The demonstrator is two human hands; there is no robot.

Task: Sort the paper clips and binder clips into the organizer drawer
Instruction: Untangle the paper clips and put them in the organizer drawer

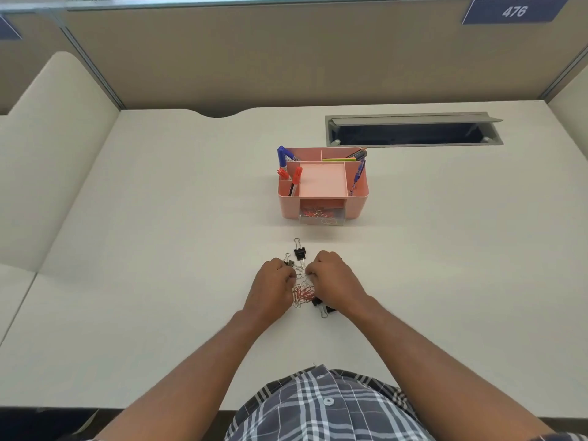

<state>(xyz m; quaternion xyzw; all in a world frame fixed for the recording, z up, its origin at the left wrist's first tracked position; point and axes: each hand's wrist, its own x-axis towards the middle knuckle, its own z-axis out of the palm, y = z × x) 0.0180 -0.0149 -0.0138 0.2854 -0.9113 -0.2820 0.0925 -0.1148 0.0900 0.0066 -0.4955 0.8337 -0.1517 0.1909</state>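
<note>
A heap of red and silver paper clips (304,293) lies on the white desk between my hands. My left hand (273,286) and my right hand (331,280) curl their fingers over the heap's far end and pinch clips there. A black binder clip (299,252) lies just beyond the hands. Another binder clip (289,261) touches my left knuckles, and one more (322,307) lies half hidden under my right wrist. The pink organizer (359,205) stands further back, its clear drawer (321,219) pulled open with paper clips inside.
Pens and markers (288,168) stand in the organizer's left compartments, pencils (346,158) at the back. A grey cable hatch (413,128) is open in the desk at the back right. Beige partition walls close the desk behind and on the left.
</note>
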